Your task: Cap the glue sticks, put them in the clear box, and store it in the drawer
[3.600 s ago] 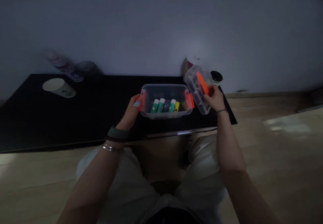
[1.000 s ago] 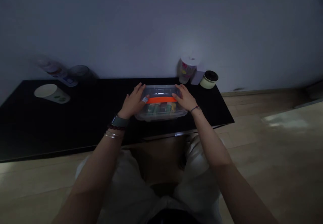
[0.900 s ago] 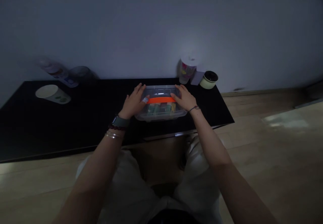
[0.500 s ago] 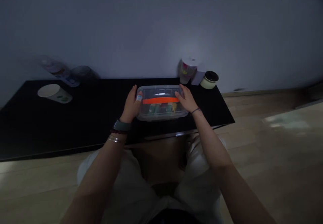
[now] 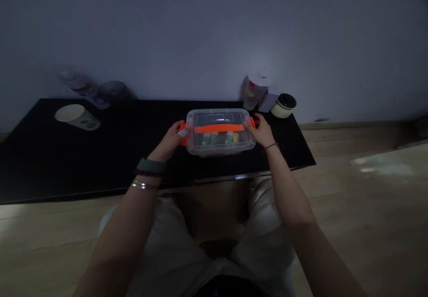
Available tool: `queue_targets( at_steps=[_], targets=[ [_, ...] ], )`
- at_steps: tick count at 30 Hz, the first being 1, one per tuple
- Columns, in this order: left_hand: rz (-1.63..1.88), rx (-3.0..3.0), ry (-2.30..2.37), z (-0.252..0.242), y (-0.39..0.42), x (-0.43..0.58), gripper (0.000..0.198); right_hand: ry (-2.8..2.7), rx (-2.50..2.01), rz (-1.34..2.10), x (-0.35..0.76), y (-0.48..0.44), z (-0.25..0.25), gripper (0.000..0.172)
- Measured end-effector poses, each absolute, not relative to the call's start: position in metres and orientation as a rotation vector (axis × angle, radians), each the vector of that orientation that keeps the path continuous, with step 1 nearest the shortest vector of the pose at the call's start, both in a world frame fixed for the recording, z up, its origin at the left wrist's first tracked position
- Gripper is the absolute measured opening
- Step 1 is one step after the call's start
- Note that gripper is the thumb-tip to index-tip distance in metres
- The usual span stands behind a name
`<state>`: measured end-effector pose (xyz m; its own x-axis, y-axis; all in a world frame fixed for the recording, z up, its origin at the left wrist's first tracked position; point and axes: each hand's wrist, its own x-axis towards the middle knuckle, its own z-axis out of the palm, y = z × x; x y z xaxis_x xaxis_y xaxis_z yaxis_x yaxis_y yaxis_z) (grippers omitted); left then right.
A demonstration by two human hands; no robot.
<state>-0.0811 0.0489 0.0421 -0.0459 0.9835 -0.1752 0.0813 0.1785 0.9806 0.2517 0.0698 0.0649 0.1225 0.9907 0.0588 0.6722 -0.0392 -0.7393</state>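
Note:
A clear plastic storage box with an orange carry handle across its lid rests on the black table. Green and yellow items show dimly through the plastic. My left hand grips the box's left end, thumb by the lid edge and fingers at the orange side latch. At the opposite end my right hand is closed around the right orange latch, its thumb reaching to the lid's edge. Both latches stick out from the box, and the lid sits on it.
On the black table, a paper cup lies tipped at the left. Behind it are a blurred bottle and a dark round object. A lidded plastic cup and a cream jar stand at the back right, near the wall.
My hands have shifted outward from the box's sides and lid to its ends. The orange latches, hidden before, now show sticking out on both sides.

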Motion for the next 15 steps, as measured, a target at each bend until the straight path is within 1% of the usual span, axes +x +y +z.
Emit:
queue_targets(
  at_steps=[3,7,9,12,15],
  targets=[
    [1.127,1.081,1.268,0.047,0.048,-0.076,0.072,-1.546,-1.717,0.693,0.251,0.077,0.056,0.072],
    [1.166,1.177,1.177,0.048,0.048,-0.069,0.075,-1.600,-1.625,0.720,0.246,0.077,0.053,0.066],
    [1.182,1.222,1.150,0.049,0.047,-0.065,0.072,-1.634,-1.644,0.684,0.243,0.074,0.056,0.064],
    [1.196,1.241,1.104,0.052,0.044,-0.059,0.061,-1.685,-1.718,0.617,0.238,0.068,0.062,0.060],
    [1.193,1.226,1.077,0.056,0.042,-0.056,0.057,-1.736,-1.769,0.577,0.236,0.066,0.066,0.061]
  ],
)
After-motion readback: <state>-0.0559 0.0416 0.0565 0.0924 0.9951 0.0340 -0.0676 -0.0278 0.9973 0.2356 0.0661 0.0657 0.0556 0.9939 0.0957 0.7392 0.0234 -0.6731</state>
